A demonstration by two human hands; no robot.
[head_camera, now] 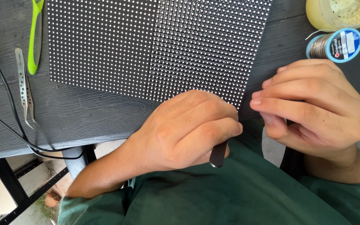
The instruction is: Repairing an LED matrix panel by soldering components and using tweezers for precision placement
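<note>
We see our left hand [186, 129] curled into a loose fist at the near edge of the bench [84, 112], fingers wrapped around a slim dark tool [218, 154] whose rounded end pokes out below the knuckles, over our green shirt [238, 191]; its working end is hidden under the hand, so we cannot tell what it touches. Our right hand [313, 108] sits just beside it, near the bench's right part, fingers bent and pressed together with the fingertips pointing left toward the panel's near right corner; whether it pinches anything we cannot tell, since the palm side is turned away from us. Both hands meet at the near edge of a flat black LED panel [159, 41], a board covered in a fine grid of small pale dots, which lies on the bench and reaches from its far edge down to the near edge, where our left knuckles overlap it. Toward the left edge of the bench lies a pair of metal tweezers [23, 87], and just beyond them a green-handled tool [34, 37]. Black cables [5, 108] run across that left side and drop over the near edge. At the far right corner stands a spool of solder wire [335, 45] with a blue rim, and behind it a yellowish jar [338, 12], partly cut off
</note>
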